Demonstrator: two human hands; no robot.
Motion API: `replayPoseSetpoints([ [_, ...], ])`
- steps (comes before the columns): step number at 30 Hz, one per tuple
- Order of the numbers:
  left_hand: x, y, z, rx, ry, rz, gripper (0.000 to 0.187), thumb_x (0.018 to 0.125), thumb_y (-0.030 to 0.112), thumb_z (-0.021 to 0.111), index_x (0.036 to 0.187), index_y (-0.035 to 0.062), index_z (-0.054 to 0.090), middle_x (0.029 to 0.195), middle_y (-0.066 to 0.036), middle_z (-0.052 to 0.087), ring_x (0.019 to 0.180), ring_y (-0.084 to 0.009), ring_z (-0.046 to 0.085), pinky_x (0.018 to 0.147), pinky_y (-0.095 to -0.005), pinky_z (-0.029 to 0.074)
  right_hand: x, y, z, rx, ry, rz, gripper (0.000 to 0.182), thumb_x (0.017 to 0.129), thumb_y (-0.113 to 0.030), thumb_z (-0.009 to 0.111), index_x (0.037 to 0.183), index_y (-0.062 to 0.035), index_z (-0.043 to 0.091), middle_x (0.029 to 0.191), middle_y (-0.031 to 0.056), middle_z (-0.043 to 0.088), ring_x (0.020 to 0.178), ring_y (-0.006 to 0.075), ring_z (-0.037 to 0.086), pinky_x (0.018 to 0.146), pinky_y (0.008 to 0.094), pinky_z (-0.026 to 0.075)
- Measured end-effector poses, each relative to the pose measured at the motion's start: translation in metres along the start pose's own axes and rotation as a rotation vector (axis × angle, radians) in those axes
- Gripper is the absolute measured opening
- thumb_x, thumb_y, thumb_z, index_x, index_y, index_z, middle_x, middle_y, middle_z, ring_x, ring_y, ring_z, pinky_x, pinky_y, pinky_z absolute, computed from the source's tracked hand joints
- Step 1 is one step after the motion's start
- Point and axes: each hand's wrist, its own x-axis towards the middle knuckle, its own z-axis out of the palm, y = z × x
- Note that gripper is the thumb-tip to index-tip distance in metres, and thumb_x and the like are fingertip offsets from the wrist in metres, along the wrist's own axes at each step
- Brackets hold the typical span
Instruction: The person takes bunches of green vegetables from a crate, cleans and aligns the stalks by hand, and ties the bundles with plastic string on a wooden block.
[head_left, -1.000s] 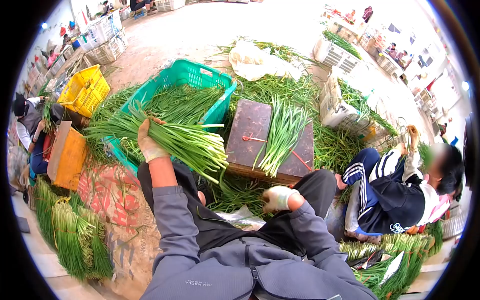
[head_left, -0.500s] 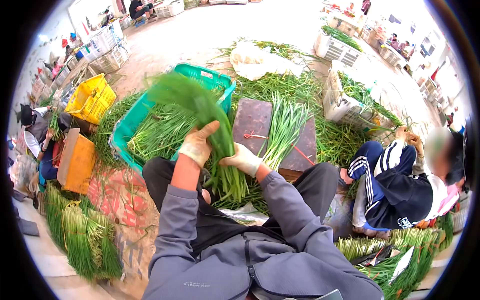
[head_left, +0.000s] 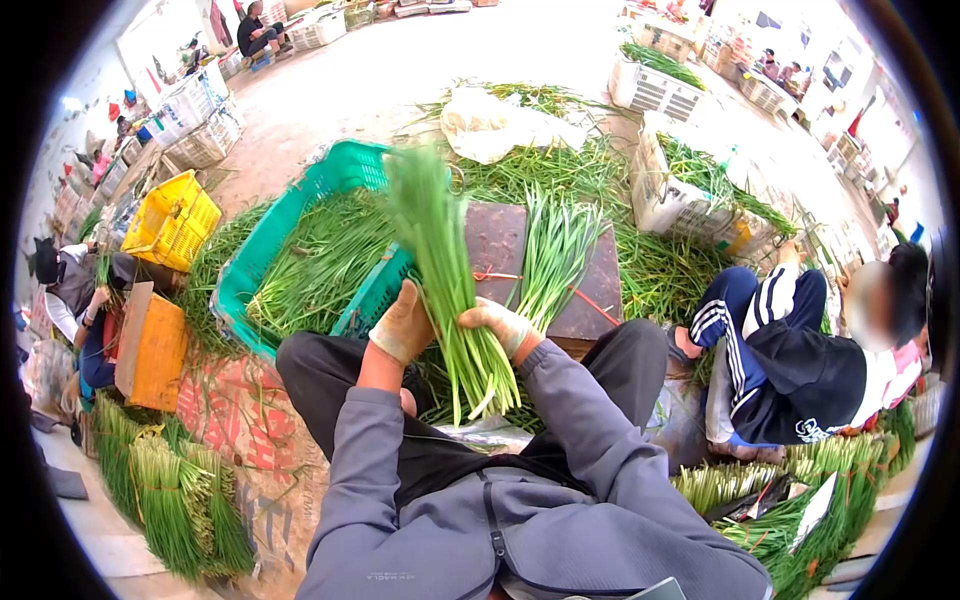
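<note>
A large bunch of long green stalks (head_left: 450, 290) stands nearly upright between my hands, its tips blurred by motion. My left hand (head_left: 402, 325), in a pale glove, is closed on the bunch's left side. On the right side my right hand (head_left: 497, 325), also gloved, grips it at about the same height. The pale stalk ends fan out over my lap. Beyond my right hand, a looser pile of stalks (head_left: 560, 250) lies on a dark board (head_left: 495, 240) with red ties. The green crate (head_left: 235, 290), holding more stalks, is left of the bunch.
Tied bundles (head_left: 175, 490) lie at lower left, more (head_left: 840, 500) at lower right. A seated person (head_left: 810, 370) is close on my right. An orange box (head_left: 152, 345) and yellow crate (head_left: 172, 220) stand left. White crates (head_left: 690, 200) and loose greens lie ahead.
The bunch has swung from leaning left to nearly upright, its tips moving right. Both hands still grip it, with my left hand slightly lower. The whole view has shifted a little.
</note>
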Motion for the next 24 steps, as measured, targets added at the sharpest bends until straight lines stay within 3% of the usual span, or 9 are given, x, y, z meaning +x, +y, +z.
replayPoseSetpoints([
  [3,0.015,0.007,0.002,-0.198,-0.206,0.068,0.084,0.085,0.064,0.066,0.142,0.0040,0.047,0.126,-0.013,0.062,0.113,-0.0293,0.060,0.100,-0.0439,0.048,-0.006,0.004,0.017,-0.002,-0.064,0.111,0.048,0.083,-0.029,0.073,0.121,-0.0006,0.061,0.103,0.0125,0.071,0.087,0.0219,0.071,0.080,0.0352,0.058],
  [6,0.017,0.011,-0.004,-0.365,0.082,0.213,0.053,0.085,0.015,0.071,0.134,0.0055,0.053,0.102,-0.008,0.071,0.092,-0.0267,0.069,0.085,-0.0446,0.057,-0.012,-0.005,0.006,-0.189,-0.025,0.228,0.068,0.084,-0.047,0.075,0.127,0.0030,0.057,0.110,0.0153,0.070,0.091,0.0223,0.070,0.080,0.0330,0.056],
  [9,0.017,0.016,-0.026,-0.374,0.132,0.307,0.049,0.084,0.012,0.072,0.130,0.0055,0.055,0.101,-0.008,0.070,0.094,-0.0272,0.069,0.086,-0.0453,0.056,-0.015,-0.016,-0.009,-0.957,0.108,0.019,0.082,0.085,-0.051,0.073,0.138,0.0065,0.046,0.130,0.0229,0.060,0.119,0.0292,0.059,0.101,0.0380,0.047],
  [11,0.014,0.020,-0.029,-0.399,0.184,0.325,0.044,0.084,0.012,0.070,0.126,0.0059,0.058,0.100,-0.009,0.070,0.095,-0.0275,0.069,0.088,-0.0459,0.056,-0.033,-0.022,-0.003,-1.029,0.240,-0.023,0.085,0.085,-0.048,0.074,0.143,0.0035,0.040,0.130,0.0256,0.059,0.121,0.0313,0.059,0.103,0.0380,0.045],
  [13,0.014,0.023,-0.031,-0.395,0.303,0.367,0.038,0.084,0.011,0.068,0.121,0.0090,0.061,0.099,-0.010,0.068,0.094,-0.0302,0.068,0.086,-0.0491,0.057,-0.041,-0.023,0.017,-1.415,0.265,-0.156,0.086,0.082,-0.042,0.077,0.146,0.0003,0.038,0.130,0.0263,0.059,0.121,0.0347,0.059,0.103,0.0380,0.045],
  [15,0.015,0.024,-0.032,-0.399,0.274,0.354,0.037,0.085,0.009,0.067,0.121,0.0091,0.062,0.100,-0.009,0.068,0.096,-0.0310,0.068,0.087,-0.0502,0.057,-0.041,-0.033,0.036,-1.411,0.192,0.021,0.077,0.082,-0.034,0.076,0.142,0.0014,0.043,0.128,0.0231,0.062,0.119,0.0319,0.061,0.102,0.0376,0.046],
  [17,0.014,0.022,-0.033,-0.522,0.274,0.306,0.037,0.085,0.009,0.065,0.122,0.0091,0.062,0.101,-0.009,0.068,0.100,-0.0328,0.067,0.089,-0.0510,0.056,-0.039,-0.041,0.025,-1.251,0.162,-0.043,0.052,0.085,-0.019,0.070,0.131,0.0015,0.055,0.120,0.0203,0.067,0.114,0.0292,0.064,0.099,0.0350,0.048],
  [19,0.008,0.023,-0.028,-0.525,0.264,0.340,0.038,0.084,0.008,0.065,0.122,0.0093,0.063,0.101,-0.009,0.068,0.102,-0.0342,0.066,0.092,-0.0522,0.054,-0.036,-0.046,0.016,-1.254,0.267,-0.074,0.046,0.086,-0.013,0.065,0.129,-0.0004,0.057,0.117,0.0192,0.068,0.111,0.0285,0.065,0.098,0.0348,0.049],
  [24,0.004,0.027,-0.022,-0.539,0.247,0.365,0.037,0.083,0.010,0.067,0.120,0.0085,0.063,0.100,-0.008,0.069,0.103,-0.0327,0.066,0.098,-0.0513,0.052,-0.037,-0.043,0.020,-1.306,0.288,-0.203,0.054,0.087,-0.019,0.069,0.135,-0.0021,0.052,0.124,0.0208,0.064,0.116,0.0321,0.063,0.099,0.0362,0.048],
])
